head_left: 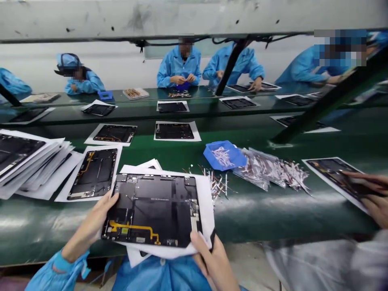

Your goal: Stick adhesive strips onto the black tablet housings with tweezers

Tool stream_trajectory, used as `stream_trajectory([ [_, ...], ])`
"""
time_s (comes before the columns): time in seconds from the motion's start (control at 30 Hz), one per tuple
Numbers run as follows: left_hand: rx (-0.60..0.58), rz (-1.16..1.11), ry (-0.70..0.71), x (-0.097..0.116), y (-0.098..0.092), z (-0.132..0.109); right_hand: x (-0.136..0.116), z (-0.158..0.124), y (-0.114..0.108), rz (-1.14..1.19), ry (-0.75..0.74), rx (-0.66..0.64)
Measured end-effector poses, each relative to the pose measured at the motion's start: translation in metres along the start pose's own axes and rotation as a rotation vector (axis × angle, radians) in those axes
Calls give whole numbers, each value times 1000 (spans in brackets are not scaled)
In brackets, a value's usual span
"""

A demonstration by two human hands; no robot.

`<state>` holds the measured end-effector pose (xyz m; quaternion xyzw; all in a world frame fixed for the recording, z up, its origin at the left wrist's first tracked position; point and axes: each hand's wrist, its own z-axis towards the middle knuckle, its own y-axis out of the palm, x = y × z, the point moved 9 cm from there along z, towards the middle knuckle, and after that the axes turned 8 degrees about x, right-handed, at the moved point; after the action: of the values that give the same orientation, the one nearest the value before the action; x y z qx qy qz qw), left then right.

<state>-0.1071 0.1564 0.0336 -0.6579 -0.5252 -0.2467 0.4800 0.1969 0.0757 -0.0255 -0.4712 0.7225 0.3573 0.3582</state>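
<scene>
An opened tablet (157, 206) with a black inside and an orange flex cable (136, 227) along its lower left lies on a white sheet (206, 194). My left hand (97, 218) grips its left edge, thumb on top. At the lower right corner my right hand (209, 250) grips it too, thumb on the face and fingers under the sheet. A small dark piece shows beside that hand; I cannot tell what it is. Part of another sheet pokes out beneath the tablet.
At left stand stacked tablets with paper sheets (45, 173) and another opened tablet (93, 173). A blue bin (224, 155) of thin strips, plastic bags (260, 167) and loose strips lie right of centre. A neighbour's hands (372, 194) work at right. A green post (327, 97) slants across the bench.
</scene>
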Motion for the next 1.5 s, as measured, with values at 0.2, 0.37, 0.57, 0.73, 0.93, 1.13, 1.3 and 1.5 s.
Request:
stream_trajectory([
  [0.2, -106, -61, 8, 15, -8, 56, 2, 19, -28, -73, 29, -319],
  [0.37, -354, -41, 49, 40, 14, 92, -23, 55, -7, -184, 50, -294],
  [0.57, -464, 88, 97, 59, 29, 120, -21, 60, 13, -615, -105, -295],
  [0.73, -479, 242, 181, 67, 41, 131, -86, 89, -22, -839, -592, 39],
  [0.93, -153, 427, 405, 70, 32, 141, -126, 130, -13, -1401, -725, 149],
  [1.13, 345, 594, 831, 88, 22, 83, -123, 149, 27, -1849, -566, 25],
  [1.3, 539, 744, 1117, 95, 33, 12, -125, 164, 35, -1892, -524, -76],
  [1.5, 575, 661, 965, 61, 11, 0, -121, 178, 38, -1878, -488, -173],
])
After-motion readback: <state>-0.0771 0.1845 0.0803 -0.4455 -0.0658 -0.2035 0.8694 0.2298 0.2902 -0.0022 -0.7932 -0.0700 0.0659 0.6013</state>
